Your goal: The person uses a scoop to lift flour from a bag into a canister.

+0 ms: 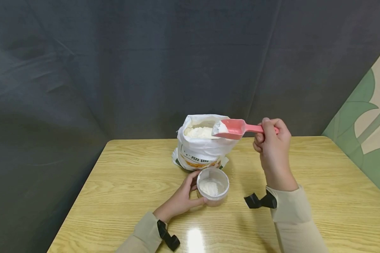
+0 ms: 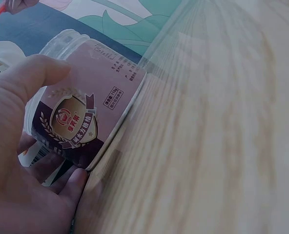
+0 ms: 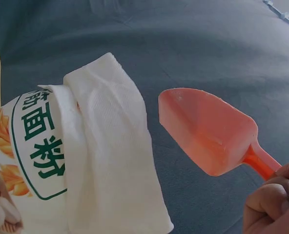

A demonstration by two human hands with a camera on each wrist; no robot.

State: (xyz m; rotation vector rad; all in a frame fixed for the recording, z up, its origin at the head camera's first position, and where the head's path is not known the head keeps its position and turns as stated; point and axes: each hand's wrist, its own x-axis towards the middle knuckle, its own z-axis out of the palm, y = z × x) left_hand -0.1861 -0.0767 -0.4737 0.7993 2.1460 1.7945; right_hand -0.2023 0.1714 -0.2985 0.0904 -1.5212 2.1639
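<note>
My right hand (image 1: 273,151) grips the handle of a pink scoop (image 1: 235,127), with white flour in its front end. The scoop is above the right side of an opened flour bag (image 1: 202,147), whose white rim is folded down and which holds flour. In the right wrist view the scoop (image 3: 208,131) appears from its underside, apart from the bag (image 3: 110,156). My left hand (image 1: 185,196) holds a clear round jar (image 1: 213,202) on the table in front of the bag; some flour lies at its bottom. A printed label on the jar (image 2: 86,102) shows in the left wrist view.
The light wooden table (image 1: 130,175) carries the bag and jar. Behind it hangs a dark grey cloth (image 1: 177,63). A panel with green leaf shapes (image 1: 367,130) stands along the right side.
</note>
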